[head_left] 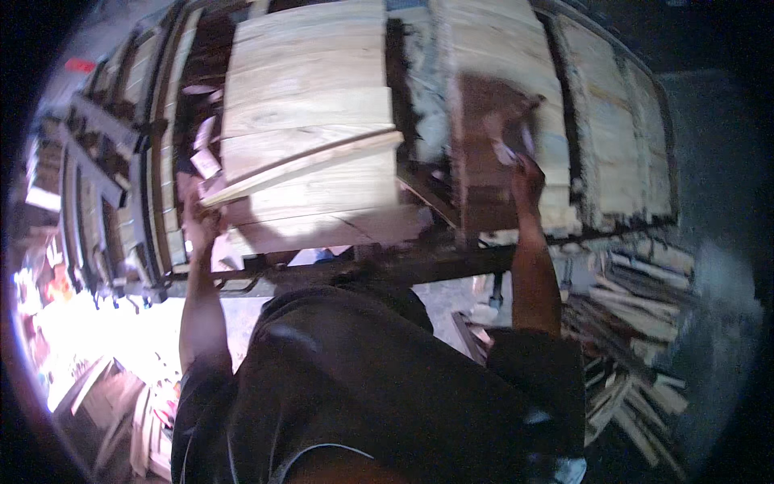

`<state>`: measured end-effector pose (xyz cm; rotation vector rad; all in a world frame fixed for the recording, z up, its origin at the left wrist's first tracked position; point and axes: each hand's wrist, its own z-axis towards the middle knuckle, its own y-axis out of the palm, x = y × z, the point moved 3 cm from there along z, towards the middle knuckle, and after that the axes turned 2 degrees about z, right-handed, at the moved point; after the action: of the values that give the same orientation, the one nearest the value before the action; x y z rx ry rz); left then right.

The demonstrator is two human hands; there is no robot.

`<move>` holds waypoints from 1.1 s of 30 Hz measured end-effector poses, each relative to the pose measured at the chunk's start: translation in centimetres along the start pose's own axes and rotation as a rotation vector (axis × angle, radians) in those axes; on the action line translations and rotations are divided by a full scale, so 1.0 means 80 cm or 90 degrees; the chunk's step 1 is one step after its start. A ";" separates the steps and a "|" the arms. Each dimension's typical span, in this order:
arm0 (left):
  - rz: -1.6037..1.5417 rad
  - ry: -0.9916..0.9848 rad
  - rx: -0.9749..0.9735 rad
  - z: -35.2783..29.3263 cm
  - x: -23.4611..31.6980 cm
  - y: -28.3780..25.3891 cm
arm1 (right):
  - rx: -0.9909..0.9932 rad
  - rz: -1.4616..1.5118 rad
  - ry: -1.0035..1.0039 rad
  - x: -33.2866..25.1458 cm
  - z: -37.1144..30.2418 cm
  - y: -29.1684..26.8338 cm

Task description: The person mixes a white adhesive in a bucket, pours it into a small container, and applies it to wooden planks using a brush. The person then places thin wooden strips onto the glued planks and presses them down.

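My left hand (201,223) is closed around the near end of a narrow wooden strip (310,164). The strip slants up to the right across a pale panel of joined boards (310,89). Over on the right, my right hand (528,184) is raised above another board panel (504,40), its fingers closed. A small pale and dark thing (516,147) shows at those fingertips, too blurred to name. A brown shadow or stain falls on the panel around it.
More board panels (597,113) lie side by side on a dark metal frame (451,262). Dark metal bars (101,157) stand at the left. Loose wood strips are heaped at the lower right (637,323), and offcuts (105,411) lie at the lower left, beside bright light.
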<state>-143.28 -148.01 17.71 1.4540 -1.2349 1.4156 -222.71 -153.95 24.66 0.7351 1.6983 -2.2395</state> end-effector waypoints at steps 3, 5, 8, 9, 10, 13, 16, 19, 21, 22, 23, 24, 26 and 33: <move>0.047 -0.007 0.060 0.000 -0.003 -0.022 | 0.033 0.011 0.020 -0.001 0.008 -0.016; -0.011 -0.046 0.082 -0.003 0.005 -0.015 | 0.036 0.064 0.033 0.019 0.007 -0.023; 0.024 -0.046 0.086 -0.039 0.048 0.012 | 0.007 0.273 0.188 0.040 0.003 -0.036; 0.055 -0.044 0.098 -0.049 0.051 0.006 | 0.011 0.326 0.204 0.036 0.005 -0.040; 0.084 -0.044 0.107 -0.057 0.053 0.002 | 0.018 0.376 0.223 0.036 0.006 -0.045; -0.133 -0.053 0.078 -0.093 0.054 -0.001 | 0.147 0.553 0.343 0.047 0.003 -0.043; -0.119 -0.118 0.099 -0.129 0.040 -0.005 | 0.260 0.687 0.459 0.079 -0.005 -0.022; 0.155 -0.081 0.093 -0.166 -0.005 -0.037 | 0.344 0.732 0.579 0.101 -0.021 0.005; 0.195 -0.073 0.103 -0.176 -0.018 -0.040 | 0.366 0.705 0.567 0.111 -0.033 0.005; 0.238 -0.118 0.121 -0.182 0.000 -0.022 | 0.355 0.682 0.518 0.109 -0.047 0.001; 0.257 -0.086 0.130 -0.188 0.003 -0.024 | 0.335 0.667 0.466 0.100 -0.052 0.000; 0.320 -0.118 0.092 -0.185 0.030 -0.009 | 0.338 0.587 0.544 0.093 -0.051 -0.011; 0.403 -0.125 0.088 -0.188 0.046 -0.011 | 0.325 0.426 0.682 0.068 -0.033 -0.034; 0.526 -0.283 0.212 -0.184 0.024 -0.025 | 0.084 0.807 0.526 0.055 -0.074 -0.071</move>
<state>-145.41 -133.65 21.47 1.6112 -2.1262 1.9599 -227.60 -146.14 25.88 2.1570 0.7324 -1.1392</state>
